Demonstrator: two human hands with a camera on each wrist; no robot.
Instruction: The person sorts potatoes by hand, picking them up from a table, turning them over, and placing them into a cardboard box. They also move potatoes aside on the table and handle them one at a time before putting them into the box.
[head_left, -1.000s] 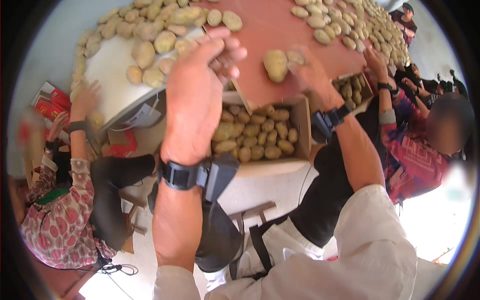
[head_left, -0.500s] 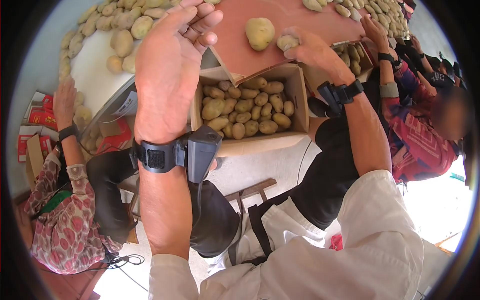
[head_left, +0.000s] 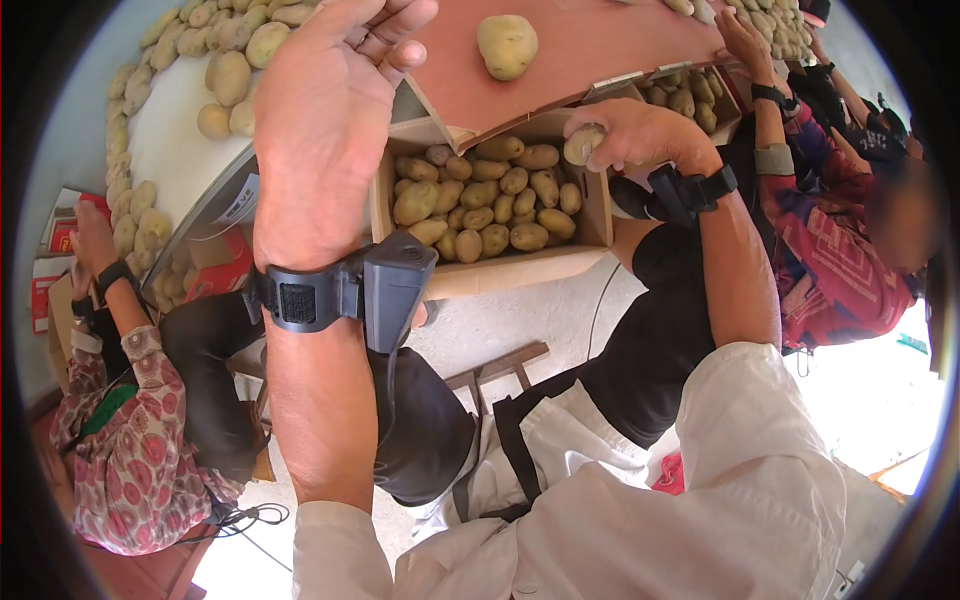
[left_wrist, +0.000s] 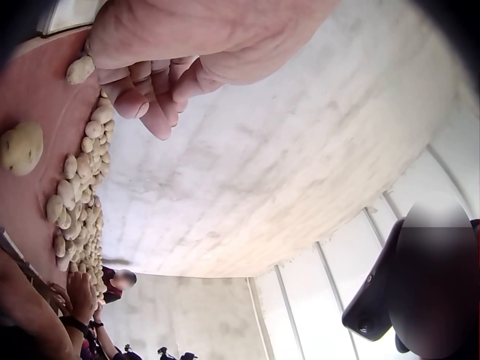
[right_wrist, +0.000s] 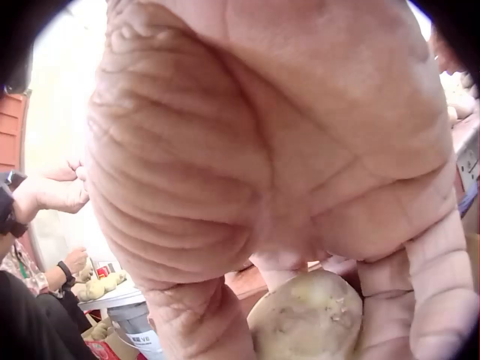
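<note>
My right hand (head_left: 650, 135) holds a potato (head_left: 583, 146) between thumb and fingers, over the right side of a cardboard box (head_left: 540, 272) full of potatoes (head_left: 478, 194). In the right wrist view that potato (right_wrist: 306, 319) shows below the palm. My left hand (head_left: 330, 120) is raised at the box's left, fingers loosely bent, with nothing in it; the left wrist view shows the same hand (left_wrist: 187, 45) against the wall. A single large potato (head_left: 507, 47) lies on the red tabletop (head_left: 450, 75) beyond the box.
Potatoes line the white table (head_left: 180, 150) at the left. A second box of potatoes (head_left: 682, 98) stands at the right, beside a person in a red patterned top (head_left: 835, 270). Another person in a patterned shirt (head_left: 135, 450) sits at the left.
My right hand has moved from the red tabletop back over the box edge with a potato in its grip. My left hand has shifted left. The large potato has come to rest on the tabletop.
</note>
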